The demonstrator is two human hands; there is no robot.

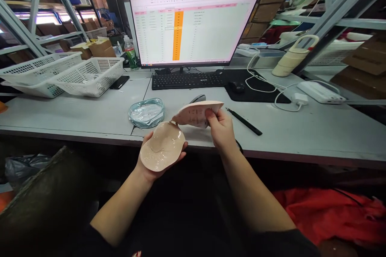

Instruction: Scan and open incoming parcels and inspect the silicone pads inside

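A beige stick-on bra spans both hands, its two cups meeting at a narrow join. Its left cup [163, 146] lies in my left hand [147, 170], glossy hollow side up, with my fingertips showing past its right edge. My right hand [221, 126] pinches the other cup [193, 114] between thumb and fingers. That cup is raised and tilted, and small print shows on its face. Just behind it a grey object [198, 98] is partly hidden. A round clear pack with a pale blue rim [146, 112] lies on the desk left of the cups.
On the desk [301, 136] are a black pen [244, 121], keyboard [187, 80], mouse [236, 87], phone [120, 82] and white charger with cable [321, 91]. White baskets [87, 76] stand at left, near a bottle [130, 53]. A monitor [205, 28] rises behind the keyboard.
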